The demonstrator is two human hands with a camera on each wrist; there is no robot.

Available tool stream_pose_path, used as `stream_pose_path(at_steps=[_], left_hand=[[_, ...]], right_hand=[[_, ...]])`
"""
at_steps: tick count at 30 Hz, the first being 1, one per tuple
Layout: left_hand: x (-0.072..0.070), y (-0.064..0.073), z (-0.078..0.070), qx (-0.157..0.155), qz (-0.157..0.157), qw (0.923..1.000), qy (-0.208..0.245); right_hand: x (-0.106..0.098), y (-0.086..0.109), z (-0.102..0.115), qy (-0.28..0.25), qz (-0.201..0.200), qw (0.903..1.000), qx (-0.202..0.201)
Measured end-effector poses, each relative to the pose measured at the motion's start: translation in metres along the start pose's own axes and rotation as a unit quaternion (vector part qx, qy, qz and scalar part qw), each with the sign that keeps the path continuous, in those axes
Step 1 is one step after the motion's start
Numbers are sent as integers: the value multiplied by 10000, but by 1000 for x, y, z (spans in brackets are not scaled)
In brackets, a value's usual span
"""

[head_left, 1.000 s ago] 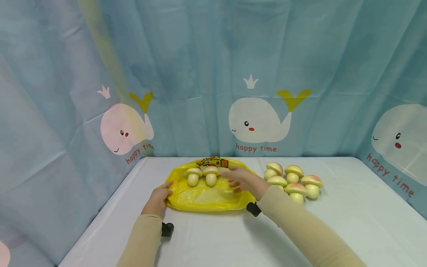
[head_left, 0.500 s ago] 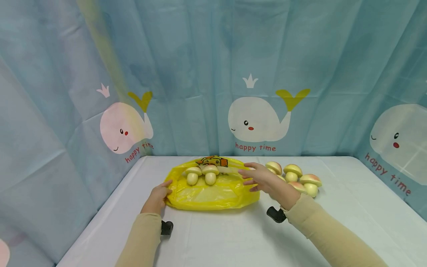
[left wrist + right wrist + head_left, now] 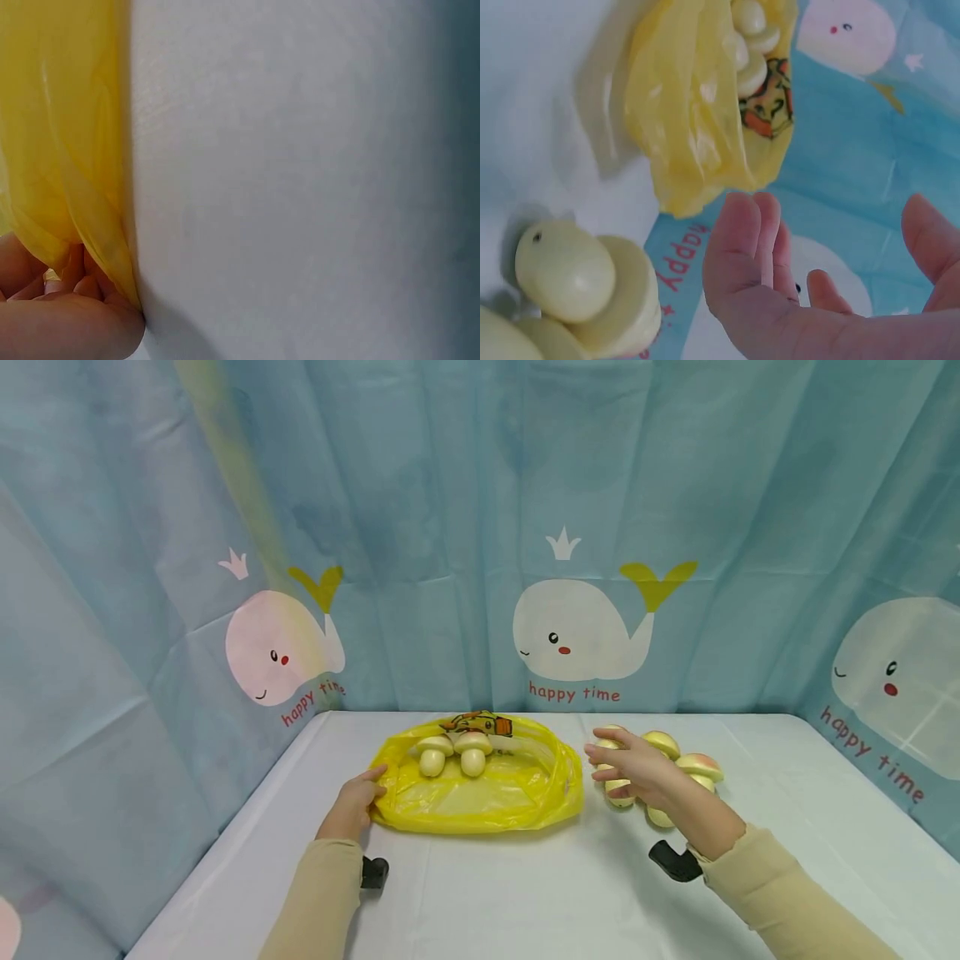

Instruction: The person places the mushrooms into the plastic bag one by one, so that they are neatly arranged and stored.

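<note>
Near cream toy mushrooms [image 3: 663, 744], right hand [image 3: 639, 768] has fingers spread, left hand [image 3: 353, 802] pinches yellow plastic bag [image 3: 480, 821]; likely pick-up, next needing grip.

Yellow bag [image 3: 480, 821]: was 1
Mushrooms in bag [image 3: 473, 763]: were 2
Mushrooms [image 3: 700, 765] on table [image 3: 517, 897]: 5+ showed, partly hidden
Hands: 2 showed, left hand [image 3: 355, 802] and right hand [image 3: 647, 770]
Printed whales [image 3: 581, 635]: 3+ showed

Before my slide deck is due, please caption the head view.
Left hand grips a yellow plastic bag holding two cream mushroom-shaped pieces; empty right hand hovers near a similar cluster.
</note>
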State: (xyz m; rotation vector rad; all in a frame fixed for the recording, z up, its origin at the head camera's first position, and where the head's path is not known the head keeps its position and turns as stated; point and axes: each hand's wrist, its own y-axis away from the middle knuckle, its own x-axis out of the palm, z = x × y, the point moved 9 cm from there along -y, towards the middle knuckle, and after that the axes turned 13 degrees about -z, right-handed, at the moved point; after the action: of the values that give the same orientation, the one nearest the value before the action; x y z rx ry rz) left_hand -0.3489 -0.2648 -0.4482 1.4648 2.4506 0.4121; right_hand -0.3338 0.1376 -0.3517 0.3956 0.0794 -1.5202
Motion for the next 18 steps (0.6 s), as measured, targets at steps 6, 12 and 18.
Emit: stream_pose_path(at_steps=[6,12,18], left_hand=[[-7,-37,16,94,55,9997,200],[-4,-4,1,29,-66,10000,7],[0,2,-2,-10,-2,10000,36]], right_hand=[[-12,3,-1,127,-63,9998,-143],[-25,7,-4,293,-241,9991,-184],[-39,7,-13,551,-450,9974,-116]])
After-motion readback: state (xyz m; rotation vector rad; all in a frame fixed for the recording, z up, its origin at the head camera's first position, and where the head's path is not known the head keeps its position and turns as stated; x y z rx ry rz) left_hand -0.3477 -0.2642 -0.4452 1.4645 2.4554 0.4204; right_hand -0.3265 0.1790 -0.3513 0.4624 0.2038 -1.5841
